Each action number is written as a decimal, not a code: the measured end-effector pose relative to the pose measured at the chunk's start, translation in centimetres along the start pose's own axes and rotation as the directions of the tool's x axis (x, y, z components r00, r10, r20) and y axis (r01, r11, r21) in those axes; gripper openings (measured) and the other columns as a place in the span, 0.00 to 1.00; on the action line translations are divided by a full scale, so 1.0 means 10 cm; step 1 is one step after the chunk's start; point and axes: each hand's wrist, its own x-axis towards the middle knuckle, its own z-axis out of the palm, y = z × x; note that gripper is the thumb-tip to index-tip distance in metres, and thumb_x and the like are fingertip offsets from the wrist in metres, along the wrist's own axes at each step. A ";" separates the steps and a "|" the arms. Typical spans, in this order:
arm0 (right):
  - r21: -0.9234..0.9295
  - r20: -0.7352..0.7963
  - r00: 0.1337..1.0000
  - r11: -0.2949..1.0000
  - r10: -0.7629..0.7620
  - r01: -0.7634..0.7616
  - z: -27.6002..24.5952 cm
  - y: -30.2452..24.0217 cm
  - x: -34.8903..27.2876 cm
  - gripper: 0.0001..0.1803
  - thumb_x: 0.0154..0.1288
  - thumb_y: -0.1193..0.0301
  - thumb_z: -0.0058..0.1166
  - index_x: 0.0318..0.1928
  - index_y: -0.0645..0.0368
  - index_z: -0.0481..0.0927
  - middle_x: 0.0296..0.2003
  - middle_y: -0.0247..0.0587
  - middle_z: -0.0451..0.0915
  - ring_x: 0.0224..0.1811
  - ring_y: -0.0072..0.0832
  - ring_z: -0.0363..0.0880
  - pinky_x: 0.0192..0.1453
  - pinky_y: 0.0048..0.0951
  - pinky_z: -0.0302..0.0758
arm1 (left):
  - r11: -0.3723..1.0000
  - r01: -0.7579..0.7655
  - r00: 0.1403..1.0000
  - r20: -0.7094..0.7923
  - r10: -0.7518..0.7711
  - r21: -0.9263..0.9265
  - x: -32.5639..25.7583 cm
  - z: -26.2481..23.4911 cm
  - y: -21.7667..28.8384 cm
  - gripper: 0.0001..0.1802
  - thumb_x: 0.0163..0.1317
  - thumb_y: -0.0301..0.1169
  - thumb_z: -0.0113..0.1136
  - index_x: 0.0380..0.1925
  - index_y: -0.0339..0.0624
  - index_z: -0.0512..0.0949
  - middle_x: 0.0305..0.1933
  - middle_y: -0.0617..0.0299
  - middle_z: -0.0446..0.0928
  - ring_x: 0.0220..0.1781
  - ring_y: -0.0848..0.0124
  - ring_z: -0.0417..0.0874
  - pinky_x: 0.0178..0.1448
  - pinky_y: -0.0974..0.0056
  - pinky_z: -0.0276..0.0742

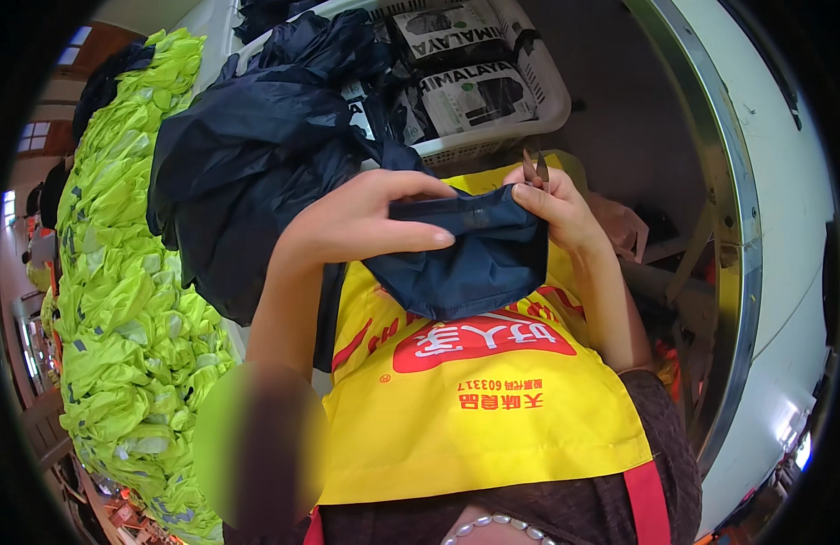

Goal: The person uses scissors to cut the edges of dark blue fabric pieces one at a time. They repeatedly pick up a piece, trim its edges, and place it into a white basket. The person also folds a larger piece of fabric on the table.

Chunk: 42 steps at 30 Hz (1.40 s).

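Observation:
A hemmed section of a dark navy garment (465, 259) is stretched between my two hands over my lap. My left hand (370, 222) has its thumb and fingers closed on the left side of the hem. The right end of the hem is pinched by my right hand (565, 213), thumb on top. Small thread snips (535, 173) also sit in that hand, their pointed blades sticking up past the fingers. More thin navy fabric (247, 163) lies bunched to the left, behind my left forearm; whether it is joined to the held piece, I cannot tell.
A white plastic basket (552, 95) at the far side holds dark garments and clear-wrapped packages (474, 95). A tall heap of neon yellow-green garments (120, 272) stands along the left. A yellow apron (484, 445) covers my lap. A metal-edged table (733, 227) curves along the right.

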 end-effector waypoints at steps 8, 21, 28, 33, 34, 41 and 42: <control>-0.527 -0.295 0.937 0.850 -0.188 0.004 0.07 -0.06 -0.08 0.11 0.57 0.68 0.58 0.38 0.62 0.77 0.29 0.33 0.77 0.32 0.18 0.72 0.36 0.18 0.69 | 0.618 0.012 0.960 -0.163 -0.226 -0.786 0.31 0.47 -0.37 0.09 0.57 0.28 0.56 0.35 0.34 0.78 0.33 0.63 0.79 0.33 0.78 0.78 0.42 0.76 0.73; -0.688 -0.301 0.840 0.713 -0.453 0.138 0.46 -0.09 -0.13 0.13 0.49 0.73 0.64 0.37 0.64 0.80 0.30 0.43 0.78 0.29 0.27 0.77 0.32 0.21 0.72 | 0.720 -0.192 0.912 -0.392 -0.121 -0.667 0.33 0.72 -0.31 0.09 0.57 0.28 0.56 0.34 0.35 0.80 0.32 0.63 0.80 0.34 0.79 0.79 0.43 0.77 0.73; -0.922 0.003 0.657 0.251 -0.754 0.293 0.45 -0.05 -0.10 0.09 0.45 0.80 0.61 0.31 0.61 0.78 0.27 0.40 0.76 0.27 0.33 0.75 0.29 0.24 0.72 | 0.661 -0.213 0.909 -0.394 -0.136 -0.719 0.40 0.75 -0.34 0.09 0.57 0.28 0.55 0.31 0.34 0.80 0.31 0.65 0.78 0.33 0.80 0.75 0.42 0.76 0.69; -0.952 0.125 0.572 0.064 -0.810 0.299 0.43 0.02 -0.08 0.10 0.45 0.81 0.61 0.30 0.60 0.75 0.25 0.39 0.74 0.25 0.33 0.73 0.28 0.27 0.70 | 0.600 -0.192 0.909 -0.371 -0.189 -0.777 0.41 0.71 -0.30 0.08 0.56 0.28 0.55 0.31 0.33 0.79 0.31 0.63 0.79 0.34 0.79 0.77 0.42 0.76 0.70; -0.939 0.147 0.593 0.076 -0.792 0.335 0.43 0.01 -0.08 0.10 0.46 0.81 0.60 0.30 0.60 0.74 0.25 0.40 0.73 0.25 0.33 0.73 0.28 0.27 0.70 | 0.597 -0.192 0.905 -0.376 -0.200 -0.779 0.40 0.68 -0.29 0.08 0.56 0.27 0.55 0.31 0.33 0.79 0.32 0.63 0.79 0.34 0.79 0.77 0.42 0.76 0.71; -0.831 0.120 0.755 0.351 -0.645 0.432 0.39 -0.09 -0.23 0.12 0.41 0.84 0.55 0.29 0.59 0.73 0.26 0.41 0.73 0.28 0.37 0.74 0.30 0.30 0.71 | 0.596 -0.172 0.927 -0.333 -0.171 -0.785 0.35 0.67 -0.27 0.08 0.56 0.27 0.55 0.30 0.33 0.79 0.31 0.63 0.79 0.33 0.78 0.78 0.42 0.76 0.72; -0.831 0.114 0.763 0.359 -0.637 0.424 0.38 -0.10 -0.25 0.12 0.41 0.84 0.55 0.29 0.59 0.72 0.26 0.41 0.73 0.28 0.37 0.74 0.31 0.30 0.71 | 0.599 -0.170 0.928 -0.332 -0.170 -0.783 0.35 0.67 -0.26 0.08 0.56 0.26 0.55 0.30 0.33 0.79 0.31 0.63 0.79 0.33 0.78 0.78 0.42 0.76 0.72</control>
